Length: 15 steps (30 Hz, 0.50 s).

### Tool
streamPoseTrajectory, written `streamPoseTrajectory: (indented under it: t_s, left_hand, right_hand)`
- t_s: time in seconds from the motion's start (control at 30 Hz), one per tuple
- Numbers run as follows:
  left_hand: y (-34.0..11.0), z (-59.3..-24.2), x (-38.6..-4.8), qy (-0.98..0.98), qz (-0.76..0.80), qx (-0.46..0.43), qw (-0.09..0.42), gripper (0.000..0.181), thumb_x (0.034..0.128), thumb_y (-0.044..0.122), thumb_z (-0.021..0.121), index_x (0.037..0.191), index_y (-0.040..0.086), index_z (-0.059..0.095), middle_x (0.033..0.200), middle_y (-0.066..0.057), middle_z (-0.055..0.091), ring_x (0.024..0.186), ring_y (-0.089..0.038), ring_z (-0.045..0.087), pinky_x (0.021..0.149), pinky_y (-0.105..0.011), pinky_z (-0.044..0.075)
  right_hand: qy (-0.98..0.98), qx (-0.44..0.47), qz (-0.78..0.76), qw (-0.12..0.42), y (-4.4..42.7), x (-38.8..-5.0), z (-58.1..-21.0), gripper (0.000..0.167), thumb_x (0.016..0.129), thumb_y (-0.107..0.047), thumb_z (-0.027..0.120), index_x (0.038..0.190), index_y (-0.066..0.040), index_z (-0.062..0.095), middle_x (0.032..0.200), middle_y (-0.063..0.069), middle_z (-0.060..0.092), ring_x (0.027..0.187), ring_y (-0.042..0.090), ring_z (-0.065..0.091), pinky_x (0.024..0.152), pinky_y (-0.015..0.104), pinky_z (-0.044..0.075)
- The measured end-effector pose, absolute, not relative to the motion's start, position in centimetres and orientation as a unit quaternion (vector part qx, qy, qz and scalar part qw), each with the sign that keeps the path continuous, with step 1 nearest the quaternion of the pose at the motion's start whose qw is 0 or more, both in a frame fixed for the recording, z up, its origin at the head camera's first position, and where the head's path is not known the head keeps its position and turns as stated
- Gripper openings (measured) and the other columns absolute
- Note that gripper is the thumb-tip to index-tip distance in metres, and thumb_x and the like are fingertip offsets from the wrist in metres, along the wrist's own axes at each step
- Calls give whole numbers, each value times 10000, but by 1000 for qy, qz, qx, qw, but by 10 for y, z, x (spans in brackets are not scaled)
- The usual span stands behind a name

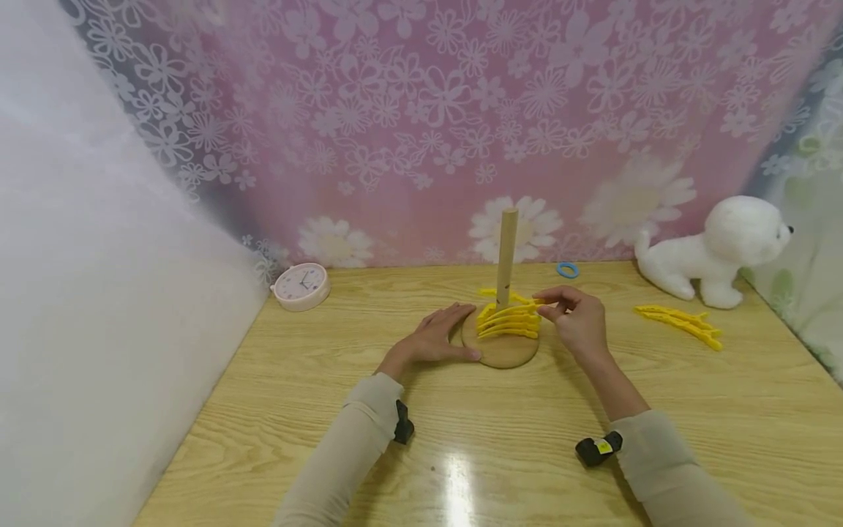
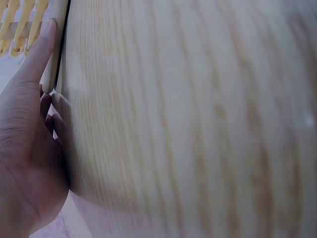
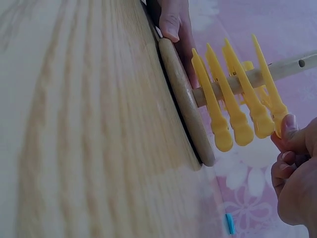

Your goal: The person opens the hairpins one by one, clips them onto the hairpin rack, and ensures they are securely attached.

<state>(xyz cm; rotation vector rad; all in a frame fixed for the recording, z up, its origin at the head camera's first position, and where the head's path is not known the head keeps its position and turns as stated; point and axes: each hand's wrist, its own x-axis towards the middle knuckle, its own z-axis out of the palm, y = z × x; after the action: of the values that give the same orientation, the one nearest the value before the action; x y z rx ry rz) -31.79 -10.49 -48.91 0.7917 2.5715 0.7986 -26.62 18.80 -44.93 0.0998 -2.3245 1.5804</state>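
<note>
A wooden post (image 1: 506,252) stands upright on a round wooden base (image 1: 506,357). Several yellow plastic pieces (image 1: 508,322) are stacked around its lower part; in the right wrist view the yellow pieces (image 3: 239,130) lie one above another along the post (image 3: 292,64). My left hand (image 1: 431,338) rests at the base's left edge with fingers spread and thumb at the front rim. My right hand (image 1: 581,322) pinches the end of the topmost yellow piece (image 3: 270,84) between thumb and index finger, its other fingers curled.
More yellow pieces (image 1: 681,322) lie on the table (image 1: 500,439) at the right. A white toy dog (image 1: 718,249) stands behind them. A blue ring (image 1: 568,270) lies near the back edge, and a pink round clock (image 1: 301,286) is at the back left, before a flowered curtain.
</note>
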Motion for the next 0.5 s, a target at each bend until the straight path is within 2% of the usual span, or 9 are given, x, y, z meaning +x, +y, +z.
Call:
streamPoseTrajectory:
  t_s: [0.13,0.27,0.37,0.5]
  left_hand:
    - [-105,-486,-317,903,281,283,162,1035,857,741,688,1674,389,158,1756,43,60,1616,-191,26,1286,-539,38]
    - [-105,-482,-315,902,279,287,161,1027,872,694,710,1678,357,170,1757,24,72,1616,-179,31,1287,-533,42]
    - [-105,-483,-316,902,281,286,163,1016,878,677,717,1676,370,168,1757,31,71,1615,-171,25,1289,-526,39]
    - [-105,-492,-320,904,280,280,164,1019,852,735,700,1659,442,151,1751,90,62,1609,-124,10,1291,-503,35]
  right_hand:
    - [-813,43,560,153,187,-266,-447,199,957,95,671,1086,-4,785,1036,219,736,659,110,618,465,185,380]
    - [-816,48,556,148,187,-266,-446,227,955,114,652,1092,-8,786,1033,222,733,774,197,745,436,185,347]
    - [-825,50,543,148,186,-266,-445,215,953,86,681,1090,-34,795,1027,203,744,715,190,694,430,193,322]
    - [-831,53,535,146,187,-266,-447,243,959,97,657,1093,-51,796,1048,192,744,707,109,663,455,195,374]
